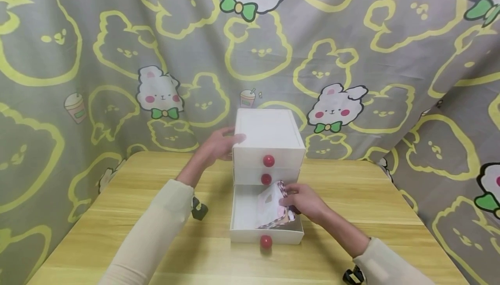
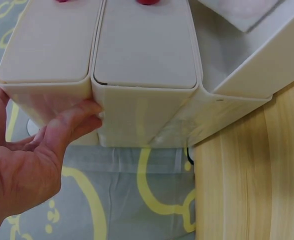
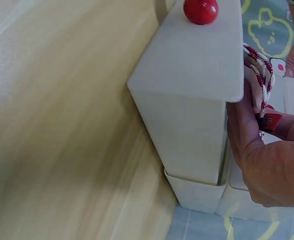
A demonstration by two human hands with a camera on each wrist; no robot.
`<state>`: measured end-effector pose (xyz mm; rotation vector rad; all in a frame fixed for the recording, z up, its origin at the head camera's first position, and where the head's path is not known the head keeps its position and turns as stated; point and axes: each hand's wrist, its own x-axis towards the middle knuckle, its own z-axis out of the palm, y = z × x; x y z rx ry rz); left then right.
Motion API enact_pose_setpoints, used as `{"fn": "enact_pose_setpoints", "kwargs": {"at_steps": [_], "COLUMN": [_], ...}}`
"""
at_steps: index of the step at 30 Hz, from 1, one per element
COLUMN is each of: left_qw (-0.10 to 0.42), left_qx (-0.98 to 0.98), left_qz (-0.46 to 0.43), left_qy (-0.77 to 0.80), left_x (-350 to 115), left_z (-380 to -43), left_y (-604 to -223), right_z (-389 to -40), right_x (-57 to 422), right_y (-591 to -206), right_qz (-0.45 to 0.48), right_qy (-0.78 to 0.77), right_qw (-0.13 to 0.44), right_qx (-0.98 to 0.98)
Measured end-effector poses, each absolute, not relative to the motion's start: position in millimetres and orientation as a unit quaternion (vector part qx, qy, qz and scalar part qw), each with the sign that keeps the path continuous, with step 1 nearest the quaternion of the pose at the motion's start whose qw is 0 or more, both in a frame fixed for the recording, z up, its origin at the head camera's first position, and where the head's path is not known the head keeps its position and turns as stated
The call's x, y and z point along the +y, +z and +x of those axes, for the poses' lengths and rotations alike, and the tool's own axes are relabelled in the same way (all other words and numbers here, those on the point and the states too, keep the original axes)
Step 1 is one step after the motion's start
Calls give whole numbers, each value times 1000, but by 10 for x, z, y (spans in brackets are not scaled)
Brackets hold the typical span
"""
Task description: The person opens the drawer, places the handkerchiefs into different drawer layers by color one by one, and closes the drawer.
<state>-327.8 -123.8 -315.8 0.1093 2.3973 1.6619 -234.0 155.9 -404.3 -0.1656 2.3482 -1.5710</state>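
Observation:
A small white drawer cabinet with red knobs stands on the table, its bottom drawer pulled out. At the cabinet's upper left side, my left hand steadies it, thumb on the top edge. The left wrist view shows the fingers of this hand against the side wall. My right hand pinches a folded white cloth with a red-and-white braided edge, tilted inside the open drawer. In the right wrist view a small red tag hangs by the cloth's edge; the drawer front partly hides the fingers.
The wooden table extends around the cabinet. Close behind hangs a grey curtain with cartoon prints. The two upper drawers, with red knobs, are pushed in. Black wrist devices sit below the sleeves.

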Motion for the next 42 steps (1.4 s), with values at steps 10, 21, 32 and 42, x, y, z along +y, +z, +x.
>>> {"fn": "enact_pose_setpoints", "kwargs": {"at_steps": [10,21,32,42], "left_qw": [111,111,115,116], "left_qx": [813,814,810,807], "left_qz": [34,34,30,35], "left_qy": [570,570,574,578], "left_x": [-1249,-1246,-1241,-1242], "left_z": [-3271,-3282,-3283,-3274], "left_y": [-3146,-3149,-3146,-3153], "right_z": [-2370,-2425,-2473,-2546], "right_x": [1468,1426,1318,1284], "right_y": [-4094,-4139,-4186,-4225], "right_qz": [-59,-36,-42,-25], "right_qy": [-493,-458,-444,-451], "right_qw": [141,114,96,87], "right_qx": [856,881,890,888]}}
